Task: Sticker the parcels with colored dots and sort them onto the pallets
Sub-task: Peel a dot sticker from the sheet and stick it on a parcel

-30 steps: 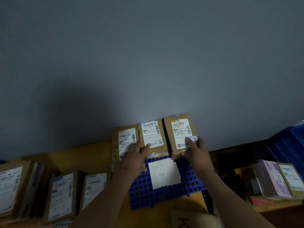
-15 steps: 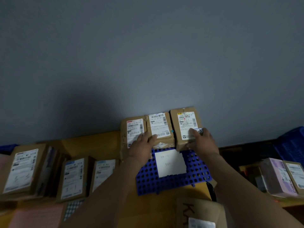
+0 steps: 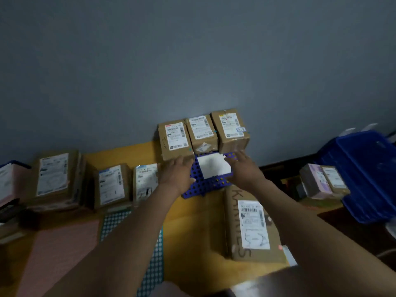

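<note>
Three brown parcels stand in a row against the wall on a blue perforated pallet: a left parcel, a middle parcel and a right parcel. A white paper sheet lies on the pallet in front of them. My left hand hovers open just below the left parcel. My right hand hovers open below the right parcel. Neither hand holds anything. A larger parcel with black handwriting lies near me on the yellow table.
Several labelled parcels line the left of the table. Dot sticker sheets and a pink sheet lie at the front left. A blue crate and two parcels sit at the right.
Both hands have let go of the parcels on the pallet and drawn back toward me, fingers apart. The view has tilted down, showing more of the table.
</note>
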